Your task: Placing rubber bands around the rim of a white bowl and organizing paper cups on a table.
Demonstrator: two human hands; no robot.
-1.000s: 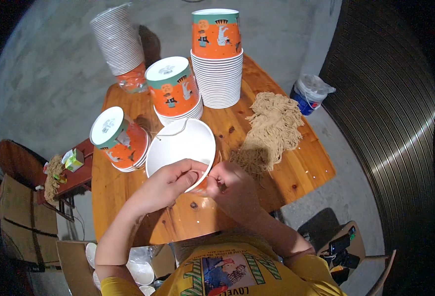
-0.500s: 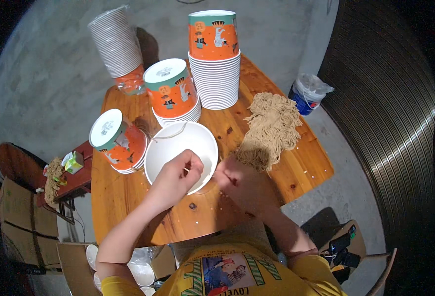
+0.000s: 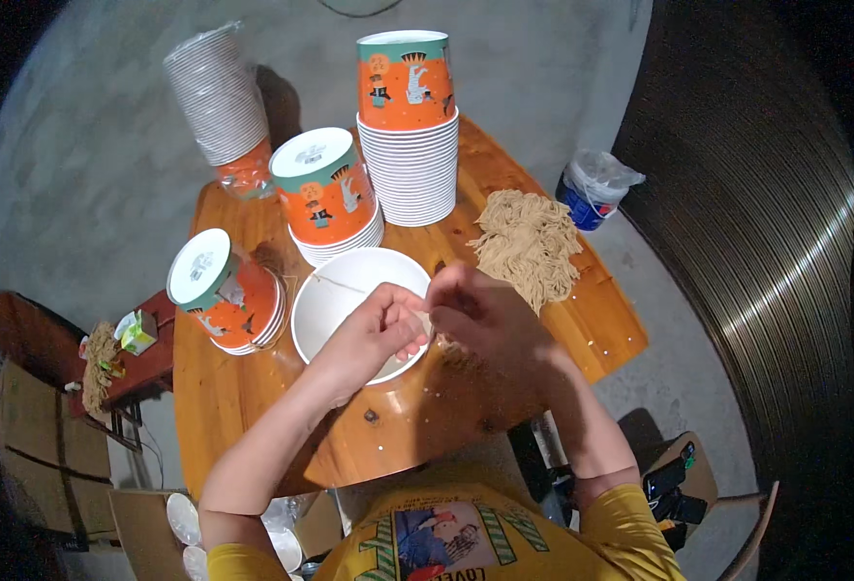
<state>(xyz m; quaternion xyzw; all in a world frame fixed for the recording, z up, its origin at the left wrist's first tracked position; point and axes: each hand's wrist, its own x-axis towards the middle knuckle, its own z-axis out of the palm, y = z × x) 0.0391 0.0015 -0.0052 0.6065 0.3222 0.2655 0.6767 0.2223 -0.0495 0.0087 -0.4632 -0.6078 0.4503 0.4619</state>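
Observation:
A white paper bucket (image 3: 335, 315) stands mouth up near the table's front edge, and a thin beige string (image 3: 338, 283) crosses its upper inside. My left hand (image 3: 374, 339) hovers over the bucket's right side, fingertips pinched together. Just right of it, my right hand (image 3: 475, 308) is raised with its fingers curled in, close to the left fingertips. What lies between the fingers of either hand is too small to make out. Beyond my right hand lies a heap of beige string (image 3: 529, 242). Left of the white bucket sits a short upside-down stack of orange-and-green paper buckets (image 3: 233, 300).
Behind the white bucket rise a medium bucket stack (image 3: 325, 203) and a tall one (image 3: 408, 136). A plastic-wrapped stack (image 3: 216, 102) leans at the back left. A blue pail (image 3: 587, 198) is on the floor beyond the wooden table (image 3: 596, 324); a red bench (image 3: 151, 344) is at left.
My right hand has risen and moved away from me, to the bucket's right rim. My left hand has shifted slightly right, closer to it. The view has tilted a little.

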